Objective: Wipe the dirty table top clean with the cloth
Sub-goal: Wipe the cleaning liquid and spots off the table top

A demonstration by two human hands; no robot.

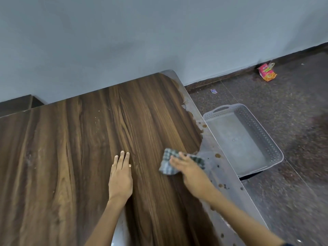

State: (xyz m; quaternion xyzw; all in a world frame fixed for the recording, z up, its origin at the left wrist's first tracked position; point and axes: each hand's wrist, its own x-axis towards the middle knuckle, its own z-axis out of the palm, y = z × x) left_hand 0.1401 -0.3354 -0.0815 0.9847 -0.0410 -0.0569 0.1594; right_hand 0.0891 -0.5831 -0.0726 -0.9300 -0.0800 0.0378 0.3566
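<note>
Checked cloth (179, 161) under R hand (190, 170) on table top (71, 157)

A plain grey-blue wall (124, 38) fills the upper part of the view, evenly lit, with a dark skirting (248, 68) along its foot. The floor (284, 112) is dark speckled stone laid in large slabs, with thin joints showing. On it, just beside the furniture's right edge, lies a pale grey plastic tray (262, 137) with perforated walls and a handle slot. A red and orange packet (266, 72) lies against the skirting, and a small wrapper (213, 91) lies nearer.
</note>
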